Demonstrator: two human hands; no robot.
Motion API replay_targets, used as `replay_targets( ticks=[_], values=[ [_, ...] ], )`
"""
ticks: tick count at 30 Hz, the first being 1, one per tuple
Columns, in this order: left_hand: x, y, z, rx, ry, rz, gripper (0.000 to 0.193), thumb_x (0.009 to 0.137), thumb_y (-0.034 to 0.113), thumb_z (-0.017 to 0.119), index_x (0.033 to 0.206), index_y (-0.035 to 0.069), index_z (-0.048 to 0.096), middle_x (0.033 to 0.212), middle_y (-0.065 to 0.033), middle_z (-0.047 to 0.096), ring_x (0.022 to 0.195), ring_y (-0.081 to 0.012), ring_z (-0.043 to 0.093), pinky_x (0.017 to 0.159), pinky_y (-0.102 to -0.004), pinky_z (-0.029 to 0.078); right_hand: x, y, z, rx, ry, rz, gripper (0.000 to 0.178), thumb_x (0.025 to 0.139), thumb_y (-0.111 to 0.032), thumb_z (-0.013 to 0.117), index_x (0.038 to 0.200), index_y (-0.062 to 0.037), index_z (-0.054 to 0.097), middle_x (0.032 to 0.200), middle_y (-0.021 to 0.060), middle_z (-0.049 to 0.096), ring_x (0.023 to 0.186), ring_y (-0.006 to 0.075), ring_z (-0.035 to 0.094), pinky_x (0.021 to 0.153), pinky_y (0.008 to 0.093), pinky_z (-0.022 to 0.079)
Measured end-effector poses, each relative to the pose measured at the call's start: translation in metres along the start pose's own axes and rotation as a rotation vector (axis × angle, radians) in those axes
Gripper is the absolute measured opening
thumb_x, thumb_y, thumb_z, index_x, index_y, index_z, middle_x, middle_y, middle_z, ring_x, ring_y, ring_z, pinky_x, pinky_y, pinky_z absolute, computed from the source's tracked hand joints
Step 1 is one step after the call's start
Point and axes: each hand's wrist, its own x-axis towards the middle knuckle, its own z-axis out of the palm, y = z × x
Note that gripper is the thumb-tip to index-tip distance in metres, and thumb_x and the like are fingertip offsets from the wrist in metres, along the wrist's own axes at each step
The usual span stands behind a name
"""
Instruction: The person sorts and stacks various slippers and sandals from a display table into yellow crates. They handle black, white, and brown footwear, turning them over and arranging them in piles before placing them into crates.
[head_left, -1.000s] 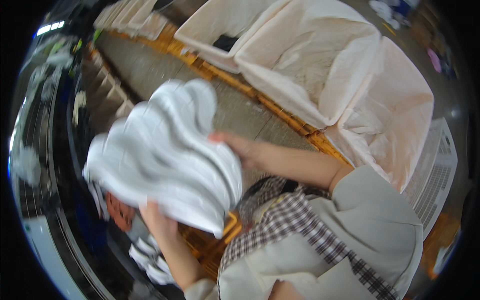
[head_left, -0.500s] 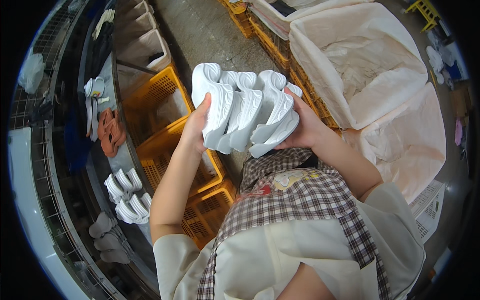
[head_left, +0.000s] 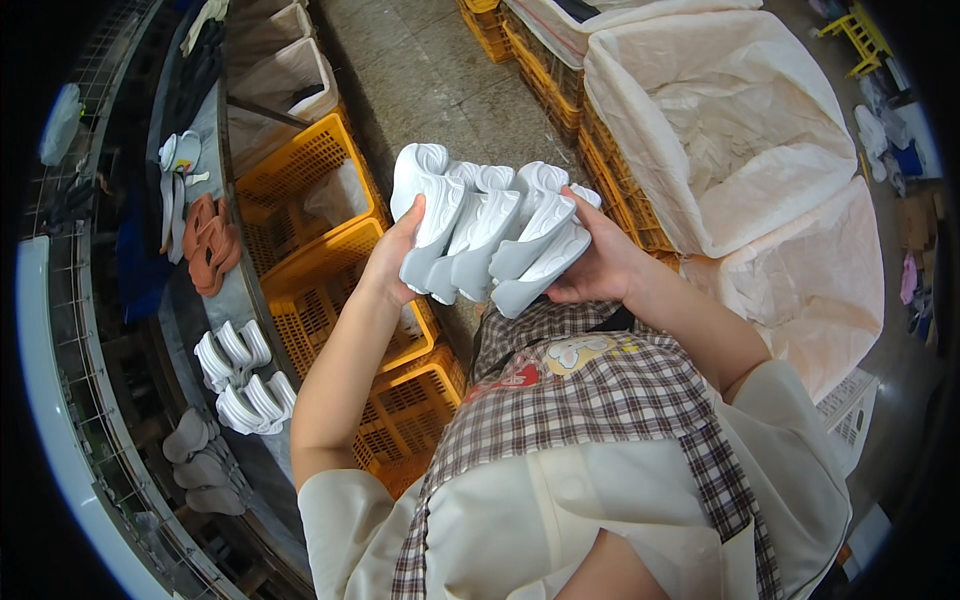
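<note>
Between my two hands I hold a row of thick white shoe soles [head_left: 485, 225], pressed side by side in front of my apron. My left hand [head_left: 398, 250] grips the left end of the row, its thumb showing on the outer sole. The right end is clasped by my right hand [head_left: 605, 255], with the thumb over the upper side and the fingers underneath. The soles' wavy sidewalls face up, and their lower ends look greyish in shadow. Some fingers of both hands are hidden behind the soles.
On the metal ledge at left lie more white soles [head_left: 245, 378], reddish-brown soles [head_left: 210, 245] and grey soles [head_left: 205, 465]. Yellow plastic crates [head_left: 310, 185] line the ledge. Large crates with white cloth liners [head_left: 800, 90] stand at right. A concrete floor [head_left: 440, 75] runs between them.
The soles have shifted slightly, their left end now lower in view, and the row looks more tightly pressed together. Both hands keep their hold. The ledge has shifted a little left in view.
</note>
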Motion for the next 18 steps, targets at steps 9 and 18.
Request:
replay_targets(
  ticks=[9, 18],
  values=[
    [-0.006, -0.002, 0.003, 0.008, 0.028, 0.062, 0.055, 0.096, 0.043, 0.044, 0.134, 0.002, 0.041, 0.129, -0.0166, 0.052, 0.115, -0.0298, 0.054, 0.098, -0.0428, 0.043, -0.005, 0.000, 0.006, -0.081, -0.007, -0.026, 0.072, 0.078, -0.074, 0.046, 0.125, -0.0200, 0.050, 0.124, 0.0087, 0.049, 0.105, 0.0270, 0.048, 0.073, 0.0430, 0.051],
    [-0.020, -0.003, 0.007, 0.017, 0.065, 0.231, 0.053, 0.097, 0.039, 0.044, 0.128, -0.004, 0.043, 0.118, -0.0175, 0.058, 0.104, -0.0254, 0.061, 0.085, -0.0373, 0.053, -0.004, -0.006, 0.012, -0.319, 0.000, -0.198, 0.088, 0.078, -0.071, 0.049, 0.142, -0.0133, 0.031, 0.141, 0.0159, 0.038, 0.126, 0.0352, 0.039, 0.095, 0.0575, 0.037]
  ],
)
